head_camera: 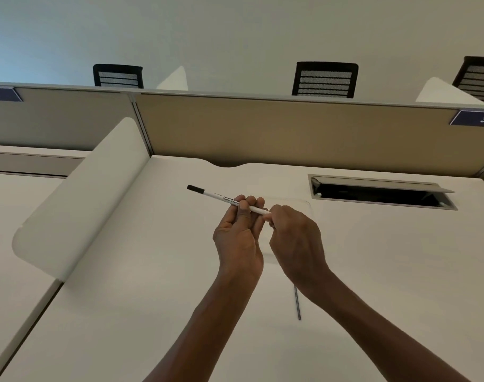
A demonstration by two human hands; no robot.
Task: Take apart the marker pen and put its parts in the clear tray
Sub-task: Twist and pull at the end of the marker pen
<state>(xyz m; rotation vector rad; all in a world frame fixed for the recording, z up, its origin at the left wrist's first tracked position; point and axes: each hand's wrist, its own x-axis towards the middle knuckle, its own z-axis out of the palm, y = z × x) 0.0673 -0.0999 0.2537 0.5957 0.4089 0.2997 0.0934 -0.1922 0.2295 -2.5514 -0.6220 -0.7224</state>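
Both hands clamped on slim white marker pen with black cap: left hand steadying barrel, right hand pinching rear end for pulling apart, above clear plastic tray.

open desk, divider at left

The marker is white with a black cap and a line of black print along its barrel; the tray is clear, its rim faint on the white desk; a thin grey rod lies on the desk; the side divider is white; the back panel is tan with a grey frame; the cable hatch is grey with a black inside; 3 chairs are black with striped mesh; a navy plate bears white digits.
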